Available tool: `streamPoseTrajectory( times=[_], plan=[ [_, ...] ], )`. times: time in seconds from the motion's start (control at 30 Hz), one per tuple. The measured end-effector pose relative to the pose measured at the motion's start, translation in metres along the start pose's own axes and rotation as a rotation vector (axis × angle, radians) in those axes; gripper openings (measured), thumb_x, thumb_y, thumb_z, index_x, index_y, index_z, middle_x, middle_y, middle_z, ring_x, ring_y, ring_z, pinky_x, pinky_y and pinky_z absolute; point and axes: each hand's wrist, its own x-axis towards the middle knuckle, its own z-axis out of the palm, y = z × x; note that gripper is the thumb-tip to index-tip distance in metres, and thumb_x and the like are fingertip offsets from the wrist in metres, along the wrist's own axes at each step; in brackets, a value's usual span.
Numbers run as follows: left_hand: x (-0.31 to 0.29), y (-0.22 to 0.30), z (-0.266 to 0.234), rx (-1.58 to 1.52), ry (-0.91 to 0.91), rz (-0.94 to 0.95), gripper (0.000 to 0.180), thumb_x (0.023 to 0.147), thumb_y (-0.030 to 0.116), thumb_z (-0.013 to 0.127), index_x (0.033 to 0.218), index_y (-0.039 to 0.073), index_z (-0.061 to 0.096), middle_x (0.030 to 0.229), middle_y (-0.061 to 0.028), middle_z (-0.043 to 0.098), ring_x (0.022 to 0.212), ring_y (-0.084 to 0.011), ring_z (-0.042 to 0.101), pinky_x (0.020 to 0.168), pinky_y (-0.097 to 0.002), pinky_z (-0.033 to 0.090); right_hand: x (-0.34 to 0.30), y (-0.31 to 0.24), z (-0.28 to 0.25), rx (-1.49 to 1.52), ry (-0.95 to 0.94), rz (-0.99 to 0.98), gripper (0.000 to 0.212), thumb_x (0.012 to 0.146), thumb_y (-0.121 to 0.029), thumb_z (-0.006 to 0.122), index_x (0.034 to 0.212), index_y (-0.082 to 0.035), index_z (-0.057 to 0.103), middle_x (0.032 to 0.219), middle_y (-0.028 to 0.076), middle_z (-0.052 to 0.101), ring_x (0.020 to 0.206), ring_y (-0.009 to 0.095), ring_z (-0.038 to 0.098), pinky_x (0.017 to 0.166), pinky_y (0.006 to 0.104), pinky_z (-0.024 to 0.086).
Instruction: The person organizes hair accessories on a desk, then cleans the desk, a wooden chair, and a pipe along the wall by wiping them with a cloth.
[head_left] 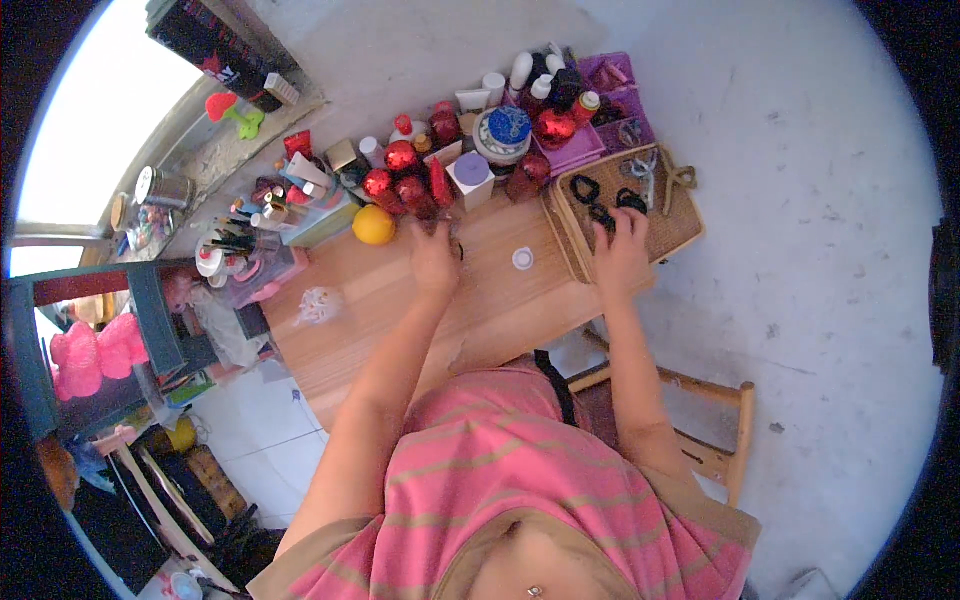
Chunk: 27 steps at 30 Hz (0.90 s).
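While both arms reach across the pale wooden tabletop [400,320], the scene breaks down as follows.

Left hand: the left hand [434,262] lies knuckles-up at the foot of a cluster of glossy red faceted ornaments [400,180]; its fingers point into them, but I cannot tell whether they are closed on anything.

Right hand: the right hand [622,250] rests on the near edge of the flat woven rattan tray [675,225], fingers slightly spread, tips at or just beside the black looped hair ties [603,203]; whether they pinch one is hidden.

Thing in hand: the hair ties lie inside the tray, at its left part, close to a pair of metal scissors [645,172].

Nearby: a round orange fruit [373,225] sits left of the left hand; a small white round cap [523,259] lies between the hands, apart from both.

Risk: the ornaments stand crowded and look smooth and light, so a sideways nudge of the left wrist would likely topple several, and the fruit could roll.

Risk at tray: the tray overhangs the table's right edge, so pressing on its outer part may tip it; the scissor points lie near the fingertips.

Textures: coarse basket weave, soft elastic loops, hard shiny facets, matte wood grain.
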Motion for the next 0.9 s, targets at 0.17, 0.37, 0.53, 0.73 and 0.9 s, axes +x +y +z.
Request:
streamPoseTrajectory(
  times=[0.17, 0.37, 0.53, 0.73, 0.9],
  plan=[
    [-0.009, -0.024, 0.008, -0.338, 0.077, -0.049, 0.026, 0.086, 0.014, 0.057, 0.110, 0.005, 0.054, 0.103, -0.0237, 0.056, 0.086, -0.0399, 0.060, 0.075, -0.0439, 0.051, -0.027, -0.033, 0.007, 0.284, -0.034, -0.110, 0.021, 0.082, -0.010, 0.064, 0.103, -0.006, 0.061, 0.107, 0.010, 0.053, 0.089, 0.027, 0.059, 0.071, 0.0346, 0.050],
    [-0.029, -0.006, -0.037, -1.284, -0.225, -0.494, 0.020, 0.093, 0.011, 0.052, 0.109, -0.001, 0.052, 0.090, -0.0126, 0.064, 0.074, -0.0196, 0.065, 0.065, -0.0289, 0.054, -0.076, -0.065, 0.081, 0.809, -0.574, 0.168, 0.037, 0.084, -0.009, 0.065, 0.120, -0.003, 0.055, 0.107, 0.006, 0.058, 0.079, 0.011, 0.057, 0.067, 0.0239, 0.047],
    [-0.046, -0.005, -0.073, -1.346, -0.262, -0.547, 0.020, 0.092, 0.011, 0.053, 0.110, 0.002, 0.053, 0.092, -0.0100, 0.063, 0.073, -0.0170, 0.063, 0.065, -0.0292, 0.054, -0.075, -0.100, 0.084, 0.966, -0.651, 0.138, 0.050, 0.082, -0.011, 0.066, 0.129, -0.008, 0.050, 0.108, 0.007, 0.062, 0.085, 0.017, 0.059, 0.074, 0.0280, 0.048],
    [-0.060, -0.025, -0.084, -1.322, -0.202, -0.525, 0.021, 0.091, 0.007, 0.054, 0.110, -0.003, 0.054, 0.089, -0.0100, 0.064, 0.071, -0.0145, 0.063, 0.062, -0.0258, 0.053, -0.083, -0.125, 0.074, 1.250, -0.778, 0.193, 0.053, 0.081, -0.007, 0.066, 0.131, -0.010, 0.050, 0.108, 0.005, 0.061, 0.089, 0.013, 0.058, 0.076, 0.0273, 0.048],
    [-0.072, -0.039, -0.089, -1.162, -0.257, -0.415, 0.023, 0.090, 0.009, 0.058, 0.111, 0.001, 0.056, 0.088, -0.0081, 0.064, 0.074, -0.0160, 0.062, 0.065, -0.0279, 0.053, -0.083, -0.119, 0.088, 1.161, -0.898, 0.215, 0.045, 0.081, -0.006, 0.065, 0.124, -0.006, 0.052, 0.108, 0.007, 0.060, 0.090, 0.012, 0.057, 0.078, 0.0269, 0.047]
  ],
)
